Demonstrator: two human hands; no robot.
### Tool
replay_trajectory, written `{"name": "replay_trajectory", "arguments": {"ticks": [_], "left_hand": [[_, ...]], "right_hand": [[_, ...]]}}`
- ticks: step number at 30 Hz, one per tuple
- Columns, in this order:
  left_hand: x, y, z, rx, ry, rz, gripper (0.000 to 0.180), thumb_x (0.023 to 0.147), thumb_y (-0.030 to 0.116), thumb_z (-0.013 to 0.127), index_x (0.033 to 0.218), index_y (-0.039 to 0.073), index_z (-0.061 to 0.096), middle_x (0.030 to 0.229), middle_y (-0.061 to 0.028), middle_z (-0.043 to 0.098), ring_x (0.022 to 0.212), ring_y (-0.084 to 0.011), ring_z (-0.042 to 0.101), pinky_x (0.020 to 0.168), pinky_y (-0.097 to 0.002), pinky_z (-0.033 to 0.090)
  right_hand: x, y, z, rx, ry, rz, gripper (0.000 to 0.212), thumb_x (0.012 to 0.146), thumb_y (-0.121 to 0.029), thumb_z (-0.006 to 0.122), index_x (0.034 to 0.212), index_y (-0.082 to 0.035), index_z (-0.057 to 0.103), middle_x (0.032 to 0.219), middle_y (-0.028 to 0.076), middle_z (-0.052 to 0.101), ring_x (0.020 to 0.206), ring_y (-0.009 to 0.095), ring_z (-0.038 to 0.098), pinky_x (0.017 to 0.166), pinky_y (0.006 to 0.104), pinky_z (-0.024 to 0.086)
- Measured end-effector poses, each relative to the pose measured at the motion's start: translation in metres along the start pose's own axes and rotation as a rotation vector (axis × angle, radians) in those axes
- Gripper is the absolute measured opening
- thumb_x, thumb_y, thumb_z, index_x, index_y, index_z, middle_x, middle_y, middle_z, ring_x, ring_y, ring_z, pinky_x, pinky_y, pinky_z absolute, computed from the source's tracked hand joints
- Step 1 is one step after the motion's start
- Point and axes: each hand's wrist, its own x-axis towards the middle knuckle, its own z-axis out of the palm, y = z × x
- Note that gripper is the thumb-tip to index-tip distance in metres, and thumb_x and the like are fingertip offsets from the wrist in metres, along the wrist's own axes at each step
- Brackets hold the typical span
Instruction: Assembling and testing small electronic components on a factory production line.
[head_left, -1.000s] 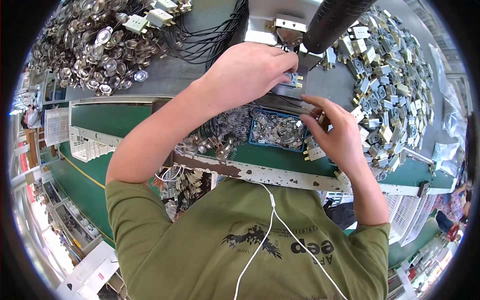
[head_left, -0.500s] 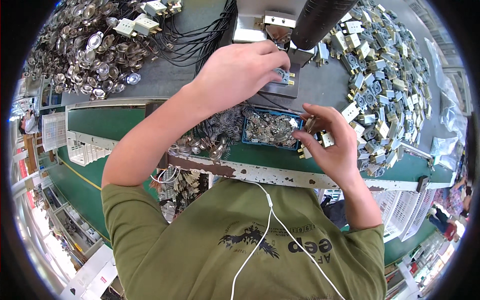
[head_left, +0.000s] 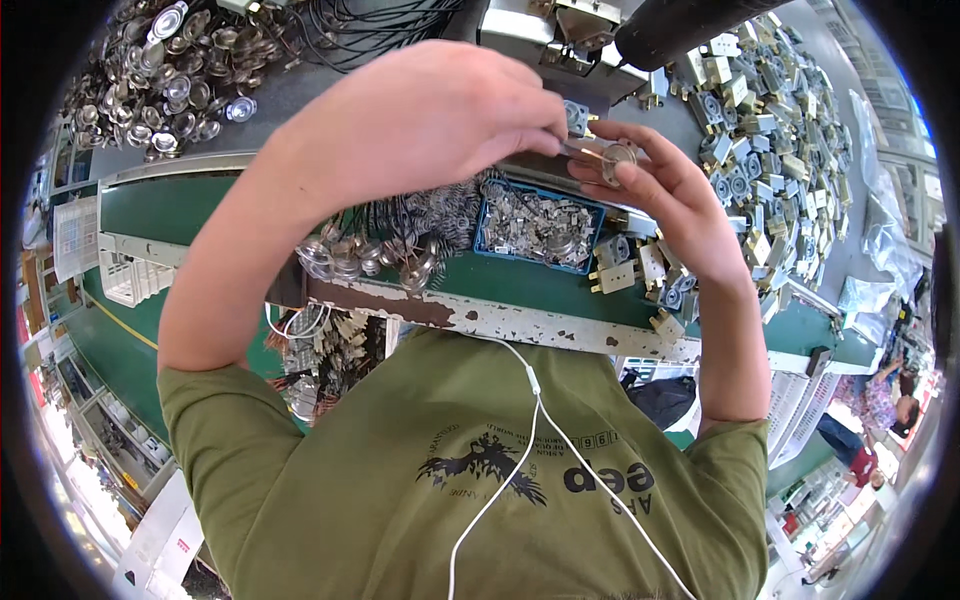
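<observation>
My left hand is closed, its fingertips pinching a thin dark piece that looks like a wire with a coppery end. That end reaches toward a small round metal cup, gripped between the thumb and fingers of my right hand. Just beyond the left fingertips is a grey square housing, partly covered by the hand. Below both hands sits a blue tray filled with small metal parts. Thin coil springs are heaped at its left, with several metal cups beside them.
A large pile of metal cups with black wires covers the far left. Grey-and-cream housings are heaped on the right. A metal fixture and a thick black tube stand at the back. The bench has a chipped white front edge.
The left hand has come away from the fixture toward me. My right hand has risen from beside the tray with the metal cup, and the hands now meet. The view has shifted slightly.
</observation>
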Motion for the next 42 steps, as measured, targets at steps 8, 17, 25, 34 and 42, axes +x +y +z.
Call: {"name": "replay_trajectory", "arguments": {"ticks": [8, 17, 25, 34, 42], "left_hand": [[0.0, -0.005, -0.005, 0.008, -0.016, -0.049, 0.014, 0.093, 0.017, 0.07, 0.102, 0.006, 0.07, 0.094, -0.0107, 0.071, 0.09, -0.0326, 0.068, 0.078, -0.042, 0.054], [-0.002, 0.001, 0.021, -0.062, 0.112, -0.063, 0.019, 0.096, 0.023, 0.064, 0.091, 0.005, 0.069, 0.081, -0.015, 0.067, 0.084, -0.0356, 0.069, 0.073, -0.0468, 0.054], [-0.006, -0.008, 0.025, 0.195, 0.176, 0.07, 0.007, 0.085, 0.013, 0.065, 0.092, 0.009, 0.067, 0.083, -0.0052, 0.067, 0.085, -0.0239, 0.069, 0.075, -0.0376, 0.055], [-0.009, -0.003, 0.029, 0.29, 0.172, 0.1, 0.007, 0.086, 0.016, 0.068, 0.087, 0.01, 0.064, 0.082, -0.0018, 0.063, 0.084, -0.02, 0.067, 0.075, -0.0354, 0.055], [-0.004, 0.002, 0.036, 0.333, 0.149, 0.127, 0.029, 0.088, 0.035, 0.073, 0.081, 0.009, 0.063, 0.071, -0.002, 0.061, 0.076, -0.0211, 0.068, 0.068, -0.0367, 0.055]], "right_hand": [[0.006, 0.002, 0.005, 0.214, 0.027, -0.026, 0.049, 0.111, -0.021, 0.049, 0.152, 0.005, 0.041, 0.136, 0.023, 0.063, 0.126, 0.029, 0.064, 0.108, 0.0418, 0.052], [0.009, 0.002, 0.025, -0.162, 0.568, -0.259, 0.035, 0.106, -0.011, 0.06, 0.137, 0.004, 0.06, 0.118, 0.017, 0.073, 0.103, 0.02, 0.071, 0.096, 0.033, 0.055], [0.01, -0.018, 0.018, 0.027, 0.238, -0.196, 0.024, 0.108, -0.012, 0.055, 0.125, 0.004, 0.062, 0.103, 0.01, 0.067, 0.098, 0.016, 0.064, 0.091, 0.0314, 0.051], [0.0, -0.033, 0.021, -0.268, 0.114, -0.022, 0.034, 0.104, -0.008, 0.062, 0.136, 0.001, 0.063, 0.104, 0.007, 0.072, 0.096, 0.01, 0.068, 0.087, 0.0279, 0.055], [0.003, -0.031, 0.022, -0.531, 0.167, -0.1, 0.035, 0.096, -0.007, 0.07, 0.131, -0.003, 0.069, 0.109, 0.008, 0.075, 0.095, 0.012, 0.066, 0.088, 0.0306, 0.053]]}}
